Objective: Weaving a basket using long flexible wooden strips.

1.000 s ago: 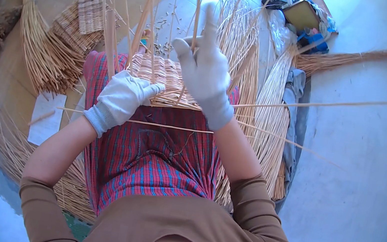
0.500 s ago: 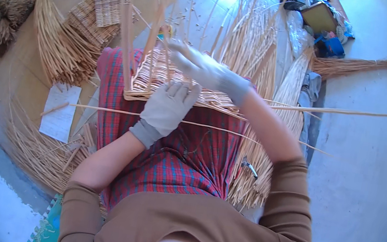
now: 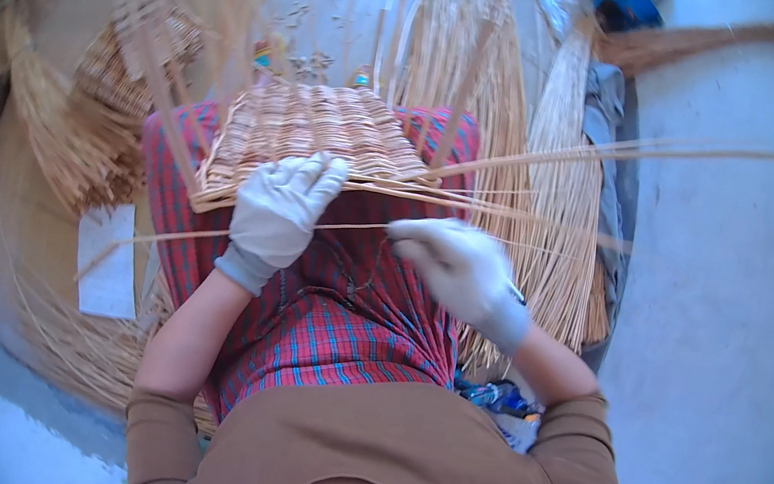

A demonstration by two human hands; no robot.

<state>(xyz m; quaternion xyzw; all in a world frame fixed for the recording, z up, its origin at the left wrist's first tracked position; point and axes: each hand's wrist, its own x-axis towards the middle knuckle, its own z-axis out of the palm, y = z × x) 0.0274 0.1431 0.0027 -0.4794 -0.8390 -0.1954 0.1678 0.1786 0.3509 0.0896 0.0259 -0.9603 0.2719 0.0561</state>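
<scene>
A red cloth with a blue check pattern [image 3: 340, 346] covers the lap and knees. On the right, a long bundle of pale, straight reeds [image 3: 543, 186] lies on the floor, alongside the lap. The flat rectangular panel of woven tan wicker [image 3: 324, 131] rests on the cloth at the knees, near edge toward the body; more of its woven face is exposed than half a second ago, when the right arm crossed it. Long, upright strips at its left side now appear blurred. The left hand, in a white knitted glove with a grey cuff [image 3: 283, 210], remains at the middle of the panel's near edge, fingers together over the rim; whether the thumb clamps from below cannot be told. The right hand, in a matching white glove [image 3: 454, 265], has moved from above the panel to a position over the cloth, just short of the near edge; it is motion-blurred, with bent fingertips pinching a thin, pale, flexible strand [image 3: 170, 236]. This strand runs from the left, passes at the left hand and extends to the right fingertips; earlier, it crossed the cloth clear of the right hand. A white rectangular paper sheet [image 3: 107, 269] lies at the left, partly under the strand's line; any marking on it is illegible at this size.
</scene>
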